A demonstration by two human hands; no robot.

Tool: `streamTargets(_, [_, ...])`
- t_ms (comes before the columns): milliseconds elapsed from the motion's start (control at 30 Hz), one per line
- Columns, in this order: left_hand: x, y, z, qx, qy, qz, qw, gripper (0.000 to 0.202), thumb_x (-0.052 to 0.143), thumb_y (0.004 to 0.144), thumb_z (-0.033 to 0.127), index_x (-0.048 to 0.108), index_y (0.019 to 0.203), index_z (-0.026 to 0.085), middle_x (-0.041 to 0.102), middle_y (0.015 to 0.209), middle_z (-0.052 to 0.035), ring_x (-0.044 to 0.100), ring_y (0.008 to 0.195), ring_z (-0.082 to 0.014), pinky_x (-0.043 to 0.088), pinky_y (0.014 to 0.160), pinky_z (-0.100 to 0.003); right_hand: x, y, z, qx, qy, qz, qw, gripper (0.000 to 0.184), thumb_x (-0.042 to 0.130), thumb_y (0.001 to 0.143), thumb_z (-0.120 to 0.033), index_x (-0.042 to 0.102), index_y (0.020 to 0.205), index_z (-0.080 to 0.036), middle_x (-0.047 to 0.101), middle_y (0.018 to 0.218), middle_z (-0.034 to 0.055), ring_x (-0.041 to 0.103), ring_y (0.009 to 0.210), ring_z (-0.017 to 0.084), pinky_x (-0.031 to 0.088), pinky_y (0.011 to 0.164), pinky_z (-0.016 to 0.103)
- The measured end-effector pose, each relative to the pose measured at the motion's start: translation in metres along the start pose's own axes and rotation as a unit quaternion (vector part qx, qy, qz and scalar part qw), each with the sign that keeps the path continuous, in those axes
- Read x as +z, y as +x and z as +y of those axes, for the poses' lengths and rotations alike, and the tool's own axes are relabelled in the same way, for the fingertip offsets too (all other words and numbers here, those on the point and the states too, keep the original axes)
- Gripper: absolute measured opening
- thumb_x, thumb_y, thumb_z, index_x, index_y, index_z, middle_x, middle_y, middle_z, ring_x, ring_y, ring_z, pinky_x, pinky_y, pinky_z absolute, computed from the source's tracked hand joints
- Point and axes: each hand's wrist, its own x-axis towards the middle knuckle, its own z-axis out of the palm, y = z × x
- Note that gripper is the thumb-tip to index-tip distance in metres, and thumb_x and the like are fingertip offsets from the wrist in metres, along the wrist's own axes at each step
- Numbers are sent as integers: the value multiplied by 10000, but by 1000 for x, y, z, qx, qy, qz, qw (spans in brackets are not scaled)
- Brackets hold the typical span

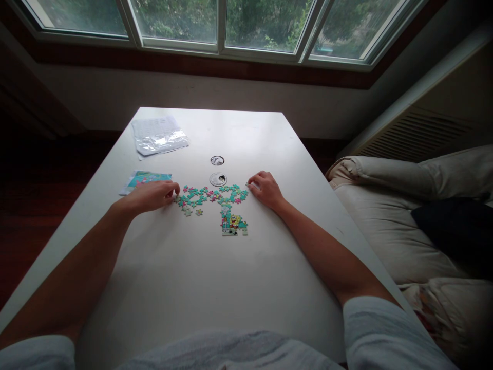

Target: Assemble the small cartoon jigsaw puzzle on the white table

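Just below the middle of the frame, on the white counter (173, 288), a joined section (234, 224) of a jigsaw, small and flat, with a yellow cartoon figure and a taller pale one printed side by side. Done, judging by how it lies now: both figures or nearly so, a little teal background to their right, and a short straight run along the bottom, with a gap near the lower right corner. Left over: apparently the larger share. Directly above, in a wide band across the centre of the frame, many loose pieces (213, 195) in teal, pink and pale green, scattered close together, down to the top of the section. At the lower left of that band, a single piece (199, 212) slightly apart from the rest.

At the band's left end, left grip (157, 192) with fingers curled in toward the nearest pieces; at its right end, right grip (267, 189) with fingers bent and tips low beside the outermost ones. Pinching something or merely resting: cannot tell for either, with fingertips so small and shaded from up here. Just above left grip, a printed packet (148, 177) in teal, partly hidden. Farther up, toward the upper left, a clear plastic sleeve (159, 136). Overall, probably an early stage, with far more loose than joined
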Motion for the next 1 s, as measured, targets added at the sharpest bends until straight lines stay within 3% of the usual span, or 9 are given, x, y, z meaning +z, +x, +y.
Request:
streamTargets(200, [-3,0,5,3,-13,-7,1000,300,557,841,425,666,1068,262,709,1059,-51,647,881,-213,427,685,-268,0,1,0,-3,-2,-1,1000,127,633,891,-297,722,969,-251,613,1016,80,533,1021,267,458,954,438])
streamTargets(467, [0,3,1,29,-7,7,1000,277,466,895,377,676,1029,256,705,1079,-58,644,889,-208,434,721,-274,0,1,0,-7,-5,6,1000,123,636,889,-287,719,969,-244,617,1017,76,536,1007,262,459,941,426])
streamTargets(733, [-5,-2,5,-4,15,-8,1000,309,501,863,396,667,1080,252,709,1113,-55,643,900,-209,432,735,-270,1,-1,3,-3,-2,3,1000,117,640,883,-279,719,964,-251,622,1030,77,532,1029,268,455,950,435])
streamTargets(1000, [3,4,12,-33,55,31,997,226,530,852,412,654,914,233,704,1045,-67,643,883,-227,374,653,-294,0,-1,1,-2,-1,-1,1000,125,625,889,-283,723,961,-253,621,1023,82,532,1027,273,455,954,444])
